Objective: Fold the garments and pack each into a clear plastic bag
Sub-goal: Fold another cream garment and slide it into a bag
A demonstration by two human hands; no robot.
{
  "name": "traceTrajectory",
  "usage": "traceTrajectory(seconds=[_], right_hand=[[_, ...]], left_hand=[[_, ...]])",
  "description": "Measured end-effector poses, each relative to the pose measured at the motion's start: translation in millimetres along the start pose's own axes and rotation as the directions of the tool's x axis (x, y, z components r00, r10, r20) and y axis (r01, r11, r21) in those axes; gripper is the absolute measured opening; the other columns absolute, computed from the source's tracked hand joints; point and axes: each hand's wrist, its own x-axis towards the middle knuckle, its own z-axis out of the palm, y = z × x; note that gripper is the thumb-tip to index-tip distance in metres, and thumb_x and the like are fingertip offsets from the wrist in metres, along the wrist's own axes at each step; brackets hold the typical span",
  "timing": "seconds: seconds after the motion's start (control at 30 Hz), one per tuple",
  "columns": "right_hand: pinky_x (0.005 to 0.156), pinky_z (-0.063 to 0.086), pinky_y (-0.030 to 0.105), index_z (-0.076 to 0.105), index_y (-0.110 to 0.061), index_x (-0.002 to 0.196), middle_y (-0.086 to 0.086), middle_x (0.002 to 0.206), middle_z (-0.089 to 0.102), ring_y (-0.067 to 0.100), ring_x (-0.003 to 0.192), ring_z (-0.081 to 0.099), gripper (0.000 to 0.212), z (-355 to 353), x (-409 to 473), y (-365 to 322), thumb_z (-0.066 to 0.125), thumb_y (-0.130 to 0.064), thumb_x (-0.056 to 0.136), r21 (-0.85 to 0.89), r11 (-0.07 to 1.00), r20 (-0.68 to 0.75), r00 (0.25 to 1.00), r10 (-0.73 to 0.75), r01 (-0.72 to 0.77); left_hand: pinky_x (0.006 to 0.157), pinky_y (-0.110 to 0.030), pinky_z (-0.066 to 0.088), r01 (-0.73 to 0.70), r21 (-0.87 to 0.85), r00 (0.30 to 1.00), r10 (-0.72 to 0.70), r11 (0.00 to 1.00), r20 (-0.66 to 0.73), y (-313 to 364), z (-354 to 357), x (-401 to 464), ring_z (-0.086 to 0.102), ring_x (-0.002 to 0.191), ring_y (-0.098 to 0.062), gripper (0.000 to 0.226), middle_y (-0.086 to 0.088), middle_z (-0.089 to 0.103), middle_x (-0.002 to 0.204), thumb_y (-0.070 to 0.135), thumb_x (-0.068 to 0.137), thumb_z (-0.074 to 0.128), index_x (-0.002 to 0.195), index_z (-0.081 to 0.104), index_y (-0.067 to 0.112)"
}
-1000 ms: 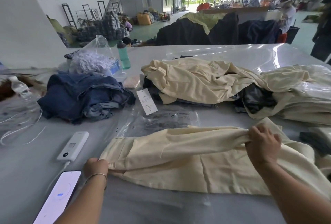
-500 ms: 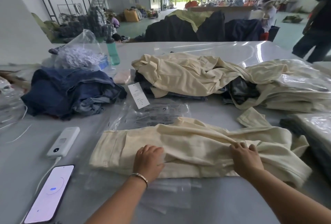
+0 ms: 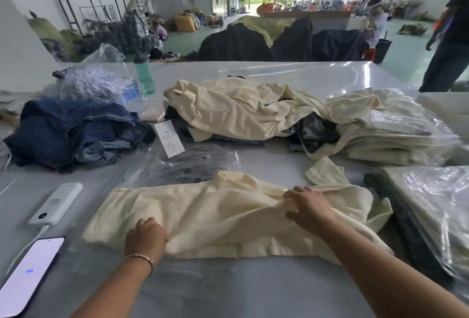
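Centre of the frame, low: a cream garment [image 3: 228, 218] lies spread across the grey surface [image 3: 241, 289], partly folded into a long band running left to right. The left hand [image 3: 146, 240] sits at its near left edge, fingers curled into the cloth, grip closed on a bunched fold, a thin bracelet [image 3: 139, 256] on the wrist. The right hand [image 3: 308, 207] lies on top of the garment right of centre, fingers fairly straight and spread over a ridge of wrinkled fabric, grip released, pressing rather than grasping.

Just beyond the garment, a flat stack of clear plastic bags [image 3: 193, 165] with printed text rests on the surface, a white paper tag [image 3: 169, 138] lying at its upper left corner. Behind that, a loose heap of cream garments [image 3: 241, 109] over darker pieces. Left of the frame, a pile of blue denim [image 3: 73, 132]; behind it a crumpled plastic bag [image 3: 99, 76] of pale contents and a green bottle [image 3: 144, 76]. At the right, bagged cream garments [image 3: 396, 129] stacked up, and more bagged goods [image 3: 436, 208] at the right edge.

Lower left: a white power bank [image 3: 55, 203] cabled to a smartphone [image 3: 28, 274] with a lit screen.
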Motion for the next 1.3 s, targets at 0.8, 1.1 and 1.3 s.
traceTrajectory(seconds=[0.8,1.1,1.3], right_hand=[[0.075,0.044,0.027,0.058,-0.028,0.111,0.001,0.115,0.064,0.025,0.107,0.06,0.039,-8.5,-64.7,115.7,0.066,-0.038,0.074,0.135,0.929,0.154,0.933,0.325,-0.345],[0.069,0.034,0.034,0.058,-0.022,0.097,0.0,0.08,0.065,0.025,0.083,0.056,0.035,-139.0,-40.9,15.9,0.071,-0.02,0.065,-0.234,0.971,-0.555,0.812,-0.181,0.056],[0.092,0.039,0.04,0.051,-0.011,0.127,0.015,0.126,0.056,0.034,0.117,0.05,0.039,-80.5,-40.8,92.3,0.051,-0.012,0.088,0.443,0.814,-0.281,0.804,0.524,-0.375]], left_hand=[[0.112,-0.036,0.022,-0.612,-0.1,0.79,0.613,0.784,-0.029,318.4,-29.9,-44.8,0.034,0.134,-0.019,0.082,0.005,0.035,0.147,0.032,0.084,0.059,0.151,0.012,0.029],[0.059,-0.035,0.048,-0.404,-0.462,0.88,0.198,0.79,-0.432,279.6,-68.2,-28.0,0.067,0.076,-0.033,0.044,-0.008,0.07,0.087,0.022,0.077,0.066,0.12,0.056,0.018],[0.083,-0.038,0.05,-0.609,-0.171,0.787,0.616,0.774,-0.016,251.2,-38.9,-33.9,0.06,0.107,-0.03,0.102,-0.005,0.035,0.137,0.062,0.073,0.062,0.151,0.002,0.036]])
